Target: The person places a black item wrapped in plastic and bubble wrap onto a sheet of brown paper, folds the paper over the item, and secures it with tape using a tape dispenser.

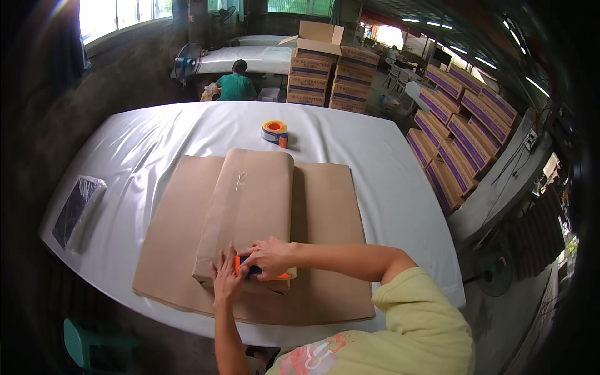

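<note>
A long parcel wrapped in brown paper (256,194) lies on a stack of flat brown paper sheets (334,219). A strip of clear tape runs along its top. At the parcel's near end, my right hand (269,259) is wrapped round a blue and orange tape dispenser (251,270), partly hidden beneath the fingers. My left hand (227,281) rests on the paper just left of the dispenser, its fingers stretched out and spread. Beyond the parcel stands another tape dispenser (275,132) with a yellow-orange roll.
The white-covered table (400,200) carries a dark flat pack in clear plastic (78,209) at left. Behind are a person in green (236,86), a fan (187,62) and stacked cartons (309,81). More cartons (469,134) stand right; a green stool (78,344) is near left.
</note>
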Tool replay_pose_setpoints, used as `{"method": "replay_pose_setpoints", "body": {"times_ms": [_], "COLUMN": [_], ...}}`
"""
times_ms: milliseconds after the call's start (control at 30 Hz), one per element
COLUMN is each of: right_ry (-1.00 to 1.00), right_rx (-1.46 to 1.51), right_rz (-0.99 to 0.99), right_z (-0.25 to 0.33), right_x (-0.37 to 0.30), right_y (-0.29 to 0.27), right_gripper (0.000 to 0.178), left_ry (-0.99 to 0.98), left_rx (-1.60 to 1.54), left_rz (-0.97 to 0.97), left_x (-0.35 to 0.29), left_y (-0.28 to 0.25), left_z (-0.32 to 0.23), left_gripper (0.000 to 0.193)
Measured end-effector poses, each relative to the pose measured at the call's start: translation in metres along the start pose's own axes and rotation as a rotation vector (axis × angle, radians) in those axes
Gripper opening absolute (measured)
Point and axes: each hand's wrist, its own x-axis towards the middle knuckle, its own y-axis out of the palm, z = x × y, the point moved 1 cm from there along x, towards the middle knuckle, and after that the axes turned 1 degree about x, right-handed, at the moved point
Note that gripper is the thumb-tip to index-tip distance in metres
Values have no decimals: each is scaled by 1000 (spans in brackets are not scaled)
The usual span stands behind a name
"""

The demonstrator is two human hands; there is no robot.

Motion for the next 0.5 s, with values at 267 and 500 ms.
{"method": "replay_pose_setpoints", "body": {"times_ms": [267,500], "right_ry": [-176,33], "right_rx": [133,134], "right_rz": [51,397], "right_z": [-12,-21], "right_x": [15,-24], "right_y": [0,-33], "right_gripper": [42,40], "left_ry": [-88,-153], "left_rx": [147,249], "left_rz": [171,169], "left_x": [-10,-11], "left_y": [2,1], "left_z": [22,15], "left_gripper": [82,83]}}
